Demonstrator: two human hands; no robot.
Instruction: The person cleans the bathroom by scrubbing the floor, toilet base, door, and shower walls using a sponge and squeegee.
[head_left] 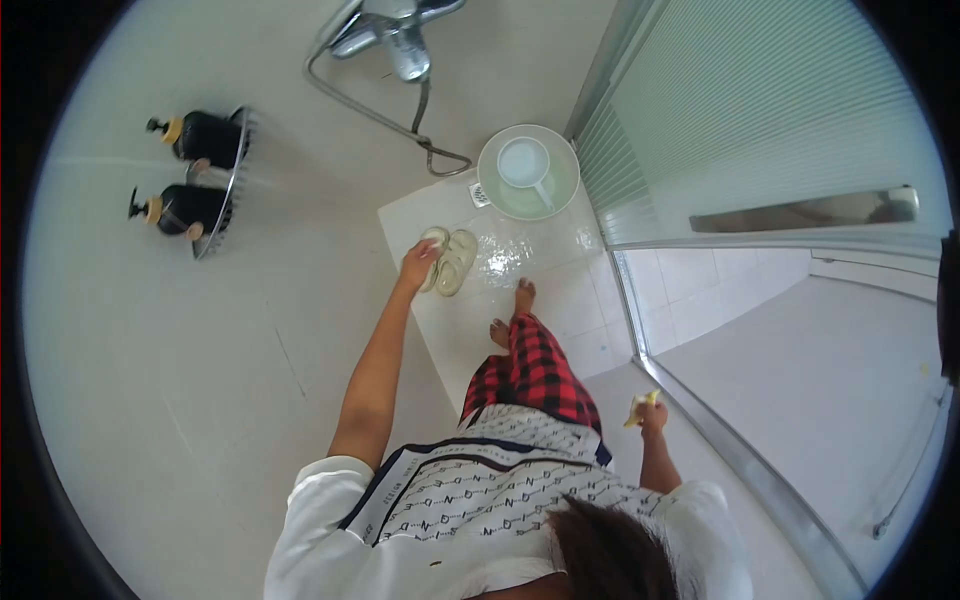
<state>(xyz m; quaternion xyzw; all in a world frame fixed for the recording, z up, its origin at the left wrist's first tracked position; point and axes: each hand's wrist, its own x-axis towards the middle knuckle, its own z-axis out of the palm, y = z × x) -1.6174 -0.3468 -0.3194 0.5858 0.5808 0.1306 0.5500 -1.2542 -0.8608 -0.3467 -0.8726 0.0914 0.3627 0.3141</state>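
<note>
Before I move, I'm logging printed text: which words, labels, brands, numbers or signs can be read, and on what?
Shirt: scattered capitals such as "N", "D", "Q"; no certain words.
Shirt trim: seemingly "DESIGN"; the rest is too blurred.
White patch by the basin: dark marks, too small to read.
Dark bottles, pale shoes: no readable text.

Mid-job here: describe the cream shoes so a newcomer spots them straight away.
Start at the chrome shower mixer, then drop to the pale tiled floor. In the picture, below and left of the round green basin, two cream shoes lie side by side, the left hand over the left one. Unlike the single round basin, they are a pair, elongated and cream.
</note>
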